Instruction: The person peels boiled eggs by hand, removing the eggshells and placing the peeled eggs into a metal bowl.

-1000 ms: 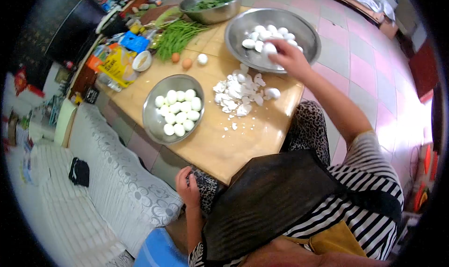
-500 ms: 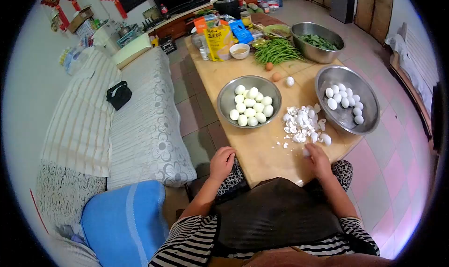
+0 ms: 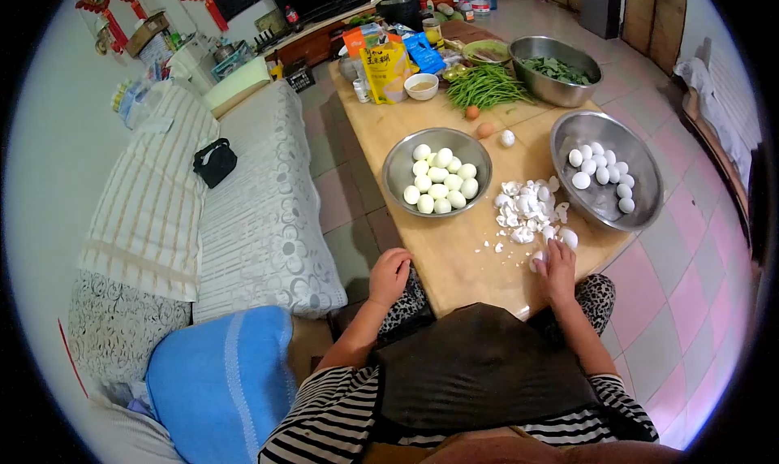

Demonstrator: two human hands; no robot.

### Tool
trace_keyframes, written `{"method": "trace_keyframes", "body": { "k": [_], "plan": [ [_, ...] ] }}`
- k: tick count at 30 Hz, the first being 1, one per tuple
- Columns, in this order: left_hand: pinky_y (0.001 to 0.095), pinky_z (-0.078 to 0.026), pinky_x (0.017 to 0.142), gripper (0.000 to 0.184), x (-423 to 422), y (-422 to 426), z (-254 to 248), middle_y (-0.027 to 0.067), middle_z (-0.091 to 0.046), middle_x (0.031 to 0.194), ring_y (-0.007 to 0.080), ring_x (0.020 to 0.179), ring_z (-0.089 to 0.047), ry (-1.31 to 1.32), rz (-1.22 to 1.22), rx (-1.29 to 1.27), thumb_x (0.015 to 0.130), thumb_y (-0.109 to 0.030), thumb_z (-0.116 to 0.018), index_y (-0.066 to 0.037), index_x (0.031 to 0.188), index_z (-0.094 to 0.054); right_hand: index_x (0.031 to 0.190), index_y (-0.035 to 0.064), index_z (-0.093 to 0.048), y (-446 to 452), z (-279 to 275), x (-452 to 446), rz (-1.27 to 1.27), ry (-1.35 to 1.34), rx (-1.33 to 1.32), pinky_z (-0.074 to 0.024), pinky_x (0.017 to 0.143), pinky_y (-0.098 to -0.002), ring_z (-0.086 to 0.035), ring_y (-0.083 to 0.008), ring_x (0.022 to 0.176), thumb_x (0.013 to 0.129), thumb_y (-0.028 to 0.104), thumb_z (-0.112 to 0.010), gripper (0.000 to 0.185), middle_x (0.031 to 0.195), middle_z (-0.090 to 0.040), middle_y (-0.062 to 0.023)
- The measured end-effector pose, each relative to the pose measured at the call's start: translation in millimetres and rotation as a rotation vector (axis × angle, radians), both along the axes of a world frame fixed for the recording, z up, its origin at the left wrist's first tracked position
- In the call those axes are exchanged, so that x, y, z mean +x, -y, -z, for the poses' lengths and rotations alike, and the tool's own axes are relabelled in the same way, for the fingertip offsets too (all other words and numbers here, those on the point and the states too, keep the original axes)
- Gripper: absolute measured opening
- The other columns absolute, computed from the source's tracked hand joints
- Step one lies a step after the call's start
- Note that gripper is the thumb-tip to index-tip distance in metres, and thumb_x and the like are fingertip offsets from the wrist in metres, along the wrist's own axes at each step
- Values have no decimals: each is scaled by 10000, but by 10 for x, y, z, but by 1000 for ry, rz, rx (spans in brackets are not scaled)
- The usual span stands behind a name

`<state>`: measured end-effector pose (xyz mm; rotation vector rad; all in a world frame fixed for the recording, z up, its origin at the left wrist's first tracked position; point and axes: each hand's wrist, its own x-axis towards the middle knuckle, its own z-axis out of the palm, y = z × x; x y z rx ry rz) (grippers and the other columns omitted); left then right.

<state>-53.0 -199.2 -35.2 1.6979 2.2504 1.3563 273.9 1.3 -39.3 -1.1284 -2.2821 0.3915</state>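
Observation:
My right hand (image 3: 558,273) is at the near right part of the table, fingers curled around a white egg (image 3: 536,261) that shows beside the thumb. Just beyond the fingertips lie another white egg (image 3: 569,238) and a heap of broken eggshell (image 3: 526,208). My left hand (image 3: 390,276) rests by the table's near left edge, fingers curled, with nothing visible in it. Peeled eggs (image 3: 438,174) fill part of a steel bowl (image 3: 396,162) in the middle. Unpeeled white eggs (image 3: 600,168) sit in a larger steel bowl (image 3: 647,196) on the right.
Two brown eggs (image 3: 484,129) and a white egg (image 3: 507,138) lie beyond the shells. Farther back are green stalks (image 3: 487,86), a bowl of leaves (image 3: 560,94), a small white bowl (image 3: 421,87) and a yellow packet (image 3: 386,73). A sofa (image 3: 251,220) stands left.
My right hand has come from the right bowl down to the near table edge with an egg. My left hand stays near the edge. The camera view has turned and shifted.

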Motion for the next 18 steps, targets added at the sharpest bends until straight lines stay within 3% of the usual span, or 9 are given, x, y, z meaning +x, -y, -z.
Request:
{"method": "trace_keyframes", "body": {
  "k": [2, 5, 6, 8, 12, 15, 17, 18],
  "plan": [
    [361, -490, 827, 113, -13, -13, 38, 107, -641, 1009, 298, 941, -605, 21, 1, -18, 862, -87, -583, -35, 927, -658, 1238, 19, -531, 70, -37, -13, 84, 49, 2, -368, 1053, -445, -476, -415, 1187, 766, 72, -682, 499, 1250, -518, -235],
    [371, -482, 851, 114, -38, -17, 42, 113, -641, 1021, 305, 951, -600, 13, 19, -1, 869, -91, -578, -29, 922, -658, 1261, 32, -512, 186, 8, -62, -200, 3, -4, -407, 1014, -434, -487, -408, 1175, 736, 55, -688, 554, 1261, -505, -241],
    [379, -477, 861, 118, -52, -23, 37, 118, -639, 1026, 309, 959, -596, 19, -2, -21, 874, -94, -575, -25, 925, -657, 1261, 32, -512, 179, 35, -96, -184, 6, -15, -407, 1014, -434, -487, -408, 1175, 736, 55, -688, 554, 1261, -505, -241],
    [391, -470, 871, 139, -30, -13, 46, 135, -634, 1041, 317, 978, -588, 45, -16, -84, 887, -104, -563, -11, 934, -654, 1286, 50, -491, 183, 46, -53, -332, -16, -147, -431, 990, -412, -501, -388, 1168, 744, 55, -683, 575, 1272, -509, -229],
    [367, -460, 885, 124, -24, -4, 51, 135, -635, 1032, 302, 987, -585, -1, 17, -42, 880, -60, -555, -15, 942, -653, 1326, 74, -457, 236, -440, -79, -187, -262, 32, -440, 980, -404, -510, -376, 1164, 798, 23, -617, 553, 1288, -516, -191],
    [351, -466, 869, 127, 30, 4, 5, 136, -629, 1031, 291, 967, -592, 9, 69, -21, 873, -34, -551, 4, 951, -644, 1330, 74, -455, 214, -282, -30, -169, -251, 86, -428, 997, -396, -495, -359, 1190, 813, 32, -602, 539, 1304, -511, -173],
    [342, -472, 846, 135, 7, -12, 2, 140, -624, 1032, 287, 946, -599, -14, 59, 16, 876, -32, -546, 21, 961, -637, 1300, 69, -496, 171, -31, -30, -322, 270, 18, -411, 1022, -385, -475, -340, 1223, 803, 63, -600, 508, 1315, -510, -155],
    [342, -472, 846, 135, 6, -6, 16, 140, -624, 1032, 287, 946, -599, -14, 77, 19, 876, -32, -546, 21, 961, -637, 1300, 69, -496, 174, 8, -28, -304, 270, 19, -411, 1022, -385, -475, -340, 1223, 803, 63, -600, 508, 1315, -510, -155]
  ]
}}
